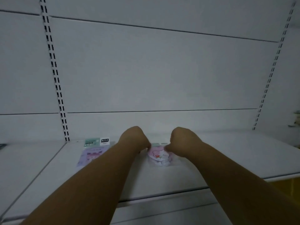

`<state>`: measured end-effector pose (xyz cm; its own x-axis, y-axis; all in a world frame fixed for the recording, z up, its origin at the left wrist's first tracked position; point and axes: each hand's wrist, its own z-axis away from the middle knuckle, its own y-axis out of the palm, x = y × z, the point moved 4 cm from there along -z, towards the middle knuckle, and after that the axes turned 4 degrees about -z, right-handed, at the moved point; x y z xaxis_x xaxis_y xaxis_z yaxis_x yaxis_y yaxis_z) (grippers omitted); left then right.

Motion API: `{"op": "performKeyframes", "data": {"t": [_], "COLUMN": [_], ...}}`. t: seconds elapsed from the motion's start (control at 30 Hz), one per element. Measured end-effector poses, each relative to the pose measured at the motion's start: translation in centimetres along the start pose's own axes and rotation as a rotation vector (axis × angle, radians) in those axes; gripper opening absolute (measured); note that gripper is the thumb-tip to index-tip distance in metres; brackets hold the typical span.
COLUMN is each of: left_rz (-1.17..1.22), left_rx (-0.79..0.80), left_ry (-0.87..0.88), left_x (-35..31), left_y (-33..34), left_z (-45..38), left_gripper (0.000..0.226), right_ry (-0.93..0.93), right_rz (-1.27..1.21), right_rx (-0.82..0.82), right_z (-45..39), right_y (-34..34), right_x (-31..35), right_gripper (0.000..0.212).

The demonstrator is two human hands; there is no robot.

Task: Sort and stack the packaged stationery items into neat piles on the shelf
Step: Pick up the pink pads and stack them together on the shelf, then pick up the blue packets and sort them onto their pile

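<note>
A pink cartoon packet (159,157) is pinched at its far edge by the left hand (134,138) and right hand (181,140), flat on the shelf (227,153); a purple packet (92,153) lies left.

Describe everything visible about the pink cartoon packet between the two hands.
The pink packet lies flat on the white shelf, in what looks like clear plastic wrap. Its rounded pink card shows a white cartoon animal with a red spot; paler edges below suggest more pieces stacked beneath. The left hand and right hand pinch its far corners, fingers curled. It sits right of a purple packet, apart from it. Details are blurred.
</note>
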<state>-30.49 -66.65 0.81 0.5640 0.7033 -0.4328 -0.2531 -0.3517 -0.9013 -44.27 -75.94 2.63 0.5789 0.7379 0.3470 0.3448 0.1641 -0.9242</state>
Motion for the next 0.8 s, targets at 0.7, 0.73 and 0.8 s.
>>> {"op": "performKeyframes", "data": {"t": [0.7, 0.73, 0.8], "left_rz": [-0.129, -0.125, -0.130], "left_rx": [-0.497, -0.501, -0.502], "left_ry": [-0.193, -0.215, -0.254], "left_x": [38.6, 40.8, 44.5], "left_y": [-20.3, -21.2, -22.7], "left_z": [20.4, 21.2, 21.9], "left_gripper": [0.026, 0.027, 0.027], "right_ry": [-0.774, -0.783, -0.801], "right_rz": [-0.159, -0.157, -0.160], "right_rx": [-0.214, -0.207, -0.193], "right_z": [12.8, 13.3, 13.9], "right_y": [7.3, 8.0, 9.1], "right_x": [47.4, 49.3, 52.6], "right_gripper": [0.040, 0.040, 0.041]}}
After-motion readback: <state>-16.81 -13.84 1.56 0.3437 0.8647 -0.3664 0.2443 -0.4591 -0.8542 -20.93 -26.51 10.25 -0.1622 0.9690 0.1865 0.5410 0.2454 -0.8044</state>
